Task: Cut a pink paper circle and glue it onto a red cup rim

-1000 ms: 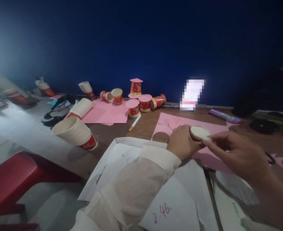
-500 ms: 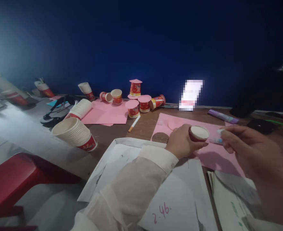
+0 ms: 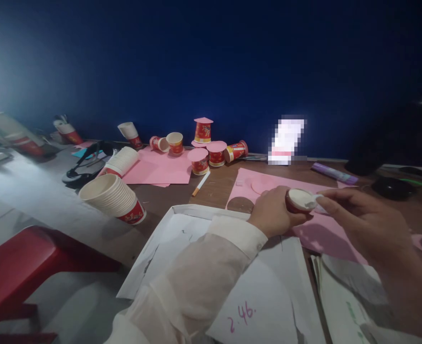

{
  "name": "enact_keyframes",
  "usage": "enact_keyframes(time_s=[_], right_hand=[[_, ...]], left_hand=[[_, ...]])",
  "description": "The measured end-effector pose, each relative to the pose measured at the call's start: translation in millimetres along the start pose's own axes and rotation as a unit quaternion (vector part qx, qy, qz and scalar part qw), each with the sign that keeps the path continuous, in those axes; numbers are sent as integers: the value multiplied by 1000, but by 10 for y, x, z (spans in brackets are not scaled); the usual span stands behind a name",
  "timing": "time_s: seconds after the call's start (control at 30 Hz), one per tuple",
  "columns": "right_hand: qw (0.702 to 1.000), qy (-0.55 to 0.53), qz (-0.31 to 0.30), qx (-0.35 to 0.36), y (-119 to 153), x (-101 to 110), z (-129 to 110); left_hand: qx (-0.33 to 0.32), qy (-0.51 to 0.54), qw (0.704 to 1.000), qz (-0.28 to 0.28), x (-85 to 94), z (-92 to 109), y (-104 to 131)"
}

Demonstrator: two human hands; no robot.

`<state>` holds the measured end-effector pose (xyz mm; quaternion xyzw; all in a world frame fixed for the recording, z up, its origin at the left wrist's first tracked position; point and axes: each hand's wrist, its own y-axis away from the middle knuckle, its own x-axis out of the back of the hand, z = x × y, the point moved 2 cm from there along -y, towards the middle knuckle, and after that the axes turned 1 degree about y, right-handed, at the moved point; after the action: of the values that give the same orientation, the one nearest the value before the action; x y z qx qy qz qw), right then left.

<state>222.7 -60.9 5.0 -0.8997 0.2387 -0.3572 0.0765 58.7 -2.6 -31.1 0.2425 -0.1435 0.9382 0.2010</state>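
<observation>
My left hand (image 3: 273,212) is wrapped round a red paper cup (image 3: 298,199), its round white end facing up. In my right hand (image 3: 354,210) is a small whitish, partly clear thing that looks like a glue stick (image 3: 318,202), pinched between thumb and fingers. Its white tip meets the near right rim of the cup's end, where a pale smear shows. Most of the stick is hidden by my fingers. Beneath both hands lies a pink paper sheet (image 3: 325,234) with a round hole cut in it.
Red cups topped with pink discs (image 3: 198,161) stand at the back. Stacked paper cups (image 3: 112,198) lean at the left, near a cigarette (image 3: 201,183). A white box lid (image 3: 171,234) with papers lies in front; a purple tube (image 3: 334,173) and a lit phone (image 3: 286,142) are behind.
My right hand has moved left, bringing the white tip from beside the cup onto its end. My left hand still holds the cup, now tilted slightly to the right.
</observation>
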Motion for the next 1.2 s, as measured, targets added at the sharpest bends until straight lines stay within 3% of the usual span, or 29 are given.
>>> enact_keyframes(time_s=[0.23, 0.67, 0.8, 1.0, 1.2], right_hand=[[998, 68, 11, -10, -79, -92, -14], [980, 164, -114, -8, -148, -105, -255], [976, 196, -98, -4, -155, -73, -223], [972, 222, -58, 50, -168, -164, -179], [976, 192, -93, 34, -123, -109, -247]], left_hand=[[-18, -9, 1000, -7, -21, 20, 9], [-21, -53, 998, -19, -10, 48, 5], [-13, -52, 999, -5, 1, 66, 13], [9, -35, 999, -26, 15, 72, 5], [-8, -35, 999, -23, 16, 68, 8]])
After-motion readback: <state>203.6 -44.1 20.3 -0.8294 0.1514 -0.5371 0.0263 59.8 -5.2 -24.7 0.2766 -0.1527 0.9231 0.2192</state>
